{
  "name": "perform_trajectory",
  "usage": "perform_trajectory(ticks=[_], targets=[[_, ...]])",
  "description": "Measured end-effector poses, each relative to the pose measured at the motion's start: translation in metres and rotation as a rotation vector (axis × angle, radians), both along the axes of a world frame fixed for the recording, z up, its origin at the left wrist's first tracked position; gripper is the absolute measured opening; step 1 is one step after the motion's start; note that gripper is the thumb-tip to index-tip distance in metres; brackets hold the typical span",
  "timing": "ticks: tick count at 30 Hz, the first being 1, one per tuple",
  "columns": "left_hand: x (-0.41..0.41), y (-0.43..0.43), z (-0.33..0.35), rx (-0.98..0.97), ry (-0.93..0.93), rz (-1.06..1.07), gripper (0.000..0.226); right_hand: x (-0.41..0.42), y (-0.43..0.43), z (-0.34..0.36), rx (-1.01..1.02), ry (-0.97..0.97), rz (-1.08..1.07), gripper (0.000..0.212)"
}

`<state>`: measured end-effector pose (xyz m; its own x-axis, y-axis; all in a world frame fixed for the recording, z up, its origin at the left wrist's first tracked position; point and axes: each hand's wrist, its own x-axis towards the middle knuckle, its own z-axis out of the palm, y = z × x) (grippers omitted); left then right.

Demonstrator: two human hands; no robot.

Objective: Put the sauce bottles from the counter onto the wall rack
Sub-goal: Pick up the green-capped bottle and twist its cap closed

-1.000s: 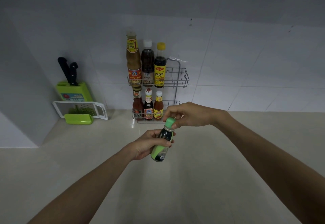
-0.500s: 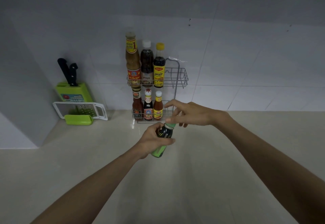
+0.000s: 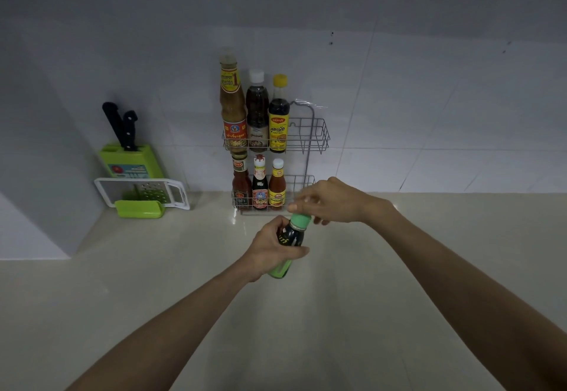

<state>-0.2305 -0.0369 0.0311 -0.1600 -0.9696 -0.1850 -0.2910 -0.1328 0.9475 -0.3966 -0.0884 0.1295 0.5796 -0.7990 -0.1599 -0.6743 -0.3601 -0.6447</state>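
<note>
A dark sauce bottle [image 3: 291, 234] with a green cap and green label is held above the counter, tilted toward the wall. My left hand [image 3: 270, 249] is wrapped around its body. My right hand [image 3: 329, 200] hovers over the green cap, fingertips touching it. Just behind stands a two-tier wire wall rack [image 3: 316, 136]. Its upper shelf holds three tall bottles [image 3: 257, 108] on the left side, its lower shelf three small bottles [image 3: 260, 188]. The right part of each shelf has no bottle.
A green knife block [image 3: 132, 162] with black-handled knives leans on the wall at left, with a white grater [image 3: 141, 193] and a green piece in front. A beige counter [image 3: 306, 314] spreads below. A wall corner juts out at far left.
My left hand carried the bottle up and toward the rack and closed more fully around its body. My right hand loosened from the cap, then its fingers came back onto it.
</note>
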Motion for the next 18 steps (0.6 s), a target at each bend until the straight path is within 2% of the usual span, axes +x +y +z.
perform_trajectory(ticks=[2,5,7,9,13,16,18], targets=[[0.0,-0.002,0.0,-0.011,0.01,0.027,0.054,-0.002,0.001,0.001,0.063,-0.049,0.087,0.046],[0.0,-0.002,0.0,-0.024,-0.001,-0.021,0.056,-0.002,0.003,-0.001,-0.003,-0.031,0.044,0.03],[-0.002,-0.001,-0.001,-0.014,0.012,-0.031,0.061,-0.001,0.004,-0.003,-0.052,0.007,0.005,0.043],[-0.004,0.002,0.001,-0.023,0.007,0.009,0.056,0.0,0.005,-0.004,-0.018,-0.024,0.057,0.046],[-0.008,0.003,0.006,-0.094,-0.084,0.103,0.041,0.001,0.004,-0.011,-0.06,-0.056,0.099,0.026],[-0.014,0.008,0.004,-0.166,-0.153,0.197,0.045,0.006,0.003,-0.019,-0.025,-0.148,0.04,0.028],[-0.018,0.008,0.003,-0.142,-0.121,0.232,0.052,0.006,0.001,-0.02,0.007,-0.202,-0.009,0.026]])
